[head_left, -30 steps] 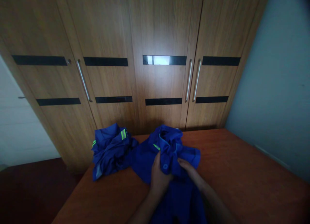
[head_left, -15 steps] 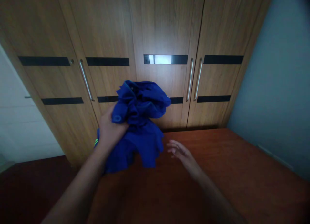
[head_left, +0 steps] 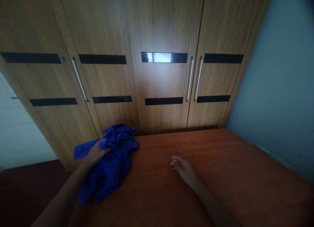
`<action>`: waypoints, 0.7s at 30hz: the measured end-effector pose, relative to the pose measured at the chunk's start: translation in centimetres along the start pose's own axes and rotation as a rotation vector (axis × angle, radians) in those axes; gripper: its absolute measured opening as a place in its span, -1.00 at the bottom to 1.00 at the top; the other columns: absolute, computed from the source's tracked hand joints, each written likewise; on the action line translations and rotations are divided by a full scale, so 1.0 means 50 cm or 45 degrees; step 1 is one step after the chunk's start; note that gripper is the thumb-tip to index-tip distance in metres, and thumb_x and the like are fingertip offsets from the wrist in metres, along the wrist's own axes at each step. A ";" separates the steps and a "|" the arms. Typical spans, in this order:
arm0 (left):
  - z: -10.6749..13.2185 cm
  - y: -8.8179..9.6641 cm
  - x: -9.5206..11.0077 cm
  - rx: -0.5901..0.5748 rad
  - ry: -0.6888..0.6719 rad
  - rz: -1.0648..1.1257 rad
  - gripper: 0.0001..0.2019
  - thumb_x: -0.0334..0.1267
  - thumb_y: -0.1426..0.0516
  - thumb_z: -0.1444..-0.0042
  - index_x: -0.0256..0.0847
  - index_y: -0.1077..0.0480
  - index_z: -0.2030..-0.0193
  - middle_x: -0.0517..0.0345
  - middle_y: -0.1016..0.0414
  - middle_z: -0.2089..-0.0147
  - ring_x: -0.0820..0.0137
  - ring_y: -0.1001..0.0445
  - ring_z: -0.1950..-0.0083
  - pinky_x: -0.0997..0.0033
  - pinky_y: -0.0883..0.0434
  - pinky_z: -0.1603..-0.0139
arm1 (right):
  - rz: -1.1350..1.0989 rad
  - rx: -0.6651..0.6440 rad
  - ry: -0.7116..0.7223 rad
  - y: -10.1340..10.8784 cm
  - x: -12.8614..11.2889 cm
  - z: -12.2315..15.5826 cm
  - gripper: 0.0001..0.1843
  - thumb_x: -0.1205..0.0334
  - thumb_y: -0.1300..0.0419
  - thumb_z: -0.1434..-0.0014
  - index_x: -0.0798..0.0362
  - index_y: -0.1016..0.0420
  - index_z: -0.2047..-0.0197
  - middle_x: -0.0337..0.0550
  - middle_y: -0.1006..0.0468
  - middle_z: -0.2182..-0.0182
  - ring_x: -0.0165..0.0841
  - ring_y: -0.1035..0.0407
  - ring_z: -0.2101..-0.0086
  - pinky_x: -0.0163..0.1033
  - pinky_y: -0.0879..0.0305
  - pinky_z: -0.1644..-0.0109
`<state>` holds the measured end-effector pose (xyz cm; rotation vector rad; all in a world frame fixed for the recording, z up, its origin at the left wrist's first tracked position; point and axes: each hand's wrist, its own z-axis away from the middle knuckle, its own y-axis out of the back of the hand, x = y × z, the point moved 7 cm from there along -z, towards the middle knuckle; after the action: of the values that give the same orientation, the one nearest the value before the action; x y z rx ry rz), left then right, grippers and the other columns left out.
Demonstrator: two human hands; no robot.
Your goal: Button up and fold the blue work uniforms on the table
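Note:
A bunched blue garment (head_left: 115, 161) with a round button lies over the left part of the reddish-brown wooden surface (head_left: 157, 174). My left hand (head_left: 96, 152) is closed around its gathered upper part. The lower cloth hangs loosely toward me, and a flap sticks out to the left behind my wrist. Folds hide my left fingertips. My right hand (head_left: 183, 168) is over the surface, apart from the garment. Its fingers are loosely curled and it holds nothing.
Behind the surface stands a wooden wardrobe (head_left: 162, 83) with black strips and metal handles (head_left: 190, 79). A pale blue wall (head_left: 272, 89) borders the right side. White panelling (head_left: 19, 128) and a dark floor (head_left: 29, 191) are at the left.
My left hand has brought the garment down and to the left, from in front of the wardrobe doors to the surface. My right hand has dropped slightly, its fingers more curled.

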<state>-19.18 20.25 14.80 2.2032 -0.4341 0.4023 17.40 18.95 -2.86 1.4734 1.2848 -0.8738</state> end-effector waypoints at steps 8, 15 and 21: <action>-0.016 -0.019 -0.099 -0.419 0.092 -0.005 -0.35 -0.21 -0.05 -0.02 -0.32 -0.07 -0.28 0.03 -0.40 -0.16 0.15 -0.36 -0.12 0.16 -0.29 -0.12 | 0.277 -0.031 0.078 -0.004 -0.012 0.000 -0.76 0.36 -0.04 -0.06 -0.01 -0.47 0.25 -0.20 -0.57 0.40 -0.36 -0.47 0.33 -0.21 -0.38 0.15; -0.052 0.000 -0.014 -0.320 -0.101 -0.220 -0.34 -0.06 -0.09 -0.02 -0.22 -0.12 -0.27 0.00 -0.41 -0.12 0.16 -0.42 -0.07 0.28 -0.35 -0.05 | 0.358 -0.031 0.103 -0.001 -0.030 0.004 -0.75 0.39 -0.01 -0.07 0.00 -0.48 0.27 -0.19 -0.57 0.39 -0.37 -0.47 0.33 -0.22 -0.37 0.16; -0.015 -0.068 0.014 -0.261 -0.233 -0.404 -0.32 0.01 -0.08 -0.01 -0.25 -0.16 -0.26 -0.12 -0.26 -0.25 0.04 -0.18 -0.27 0.07 -0.11 -0.26 | 0.381 -0.030 0.106 -0.002 -0.031 0.006 -0.71 0.44 -0.01 -0.04 -0.01 -0.48 0.26 -0.20 -0.56 0.39 -0.38 -0.46 0.33 -0.25 -0.36 0.17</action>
<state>-17.14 22.73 13.23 2.0690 -0.2052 -0.0149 17.01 18.20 -1.53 1.6459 1.0927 -0.6035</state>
